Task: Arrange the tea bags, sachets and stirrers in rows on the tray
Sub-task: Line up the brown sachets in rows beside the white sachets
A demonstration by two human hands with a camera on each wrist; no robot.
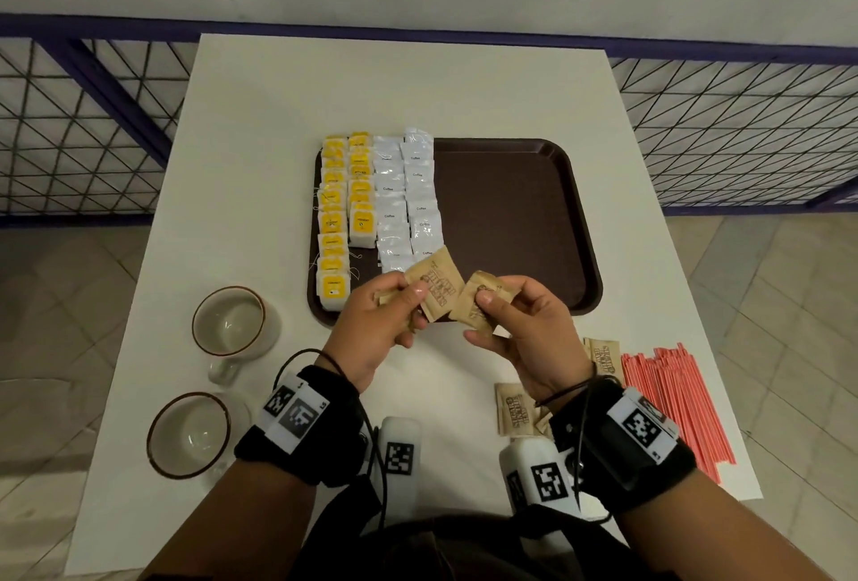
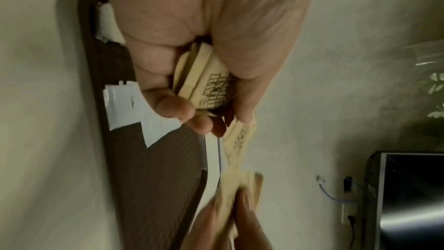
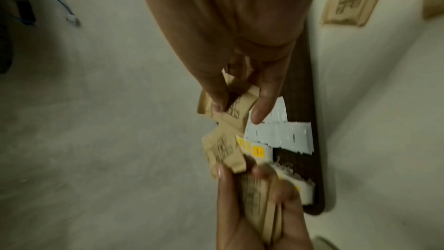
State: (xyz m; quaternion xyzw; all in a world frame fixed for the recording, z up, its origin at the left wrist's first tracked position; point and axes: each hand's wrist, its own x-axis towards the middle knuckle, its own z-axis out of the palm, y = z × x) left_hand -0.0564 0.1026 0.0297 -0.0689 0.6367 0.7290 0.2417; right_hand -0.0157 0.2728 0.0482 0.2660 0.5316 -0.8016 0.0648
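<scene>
Fingers of my left hand [image 1: 376, 325] pinch a stack of brown sugar sachets [image 1: 434, 285]; my right hand [image 1: 520, 325] pinches one sachet [image 1: 478, 306], both above the tray's [image 1: 510, 209] near edge, beside rows of tea bags [image 1: 343, 209] and coffee sachets [image 1: 406, 195]; stirrers [image 1: 673, 404] lie on the counter [image 1: 278, 116]

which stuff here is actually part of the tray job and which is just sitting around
Part of the job:
tray
yellow tea bags
white coffee sachets
brown sugar sachets held in the left hand and right hand
loose sugar sachets on the table
red stirrers

Just lying about:
two empty mugs
</scene>
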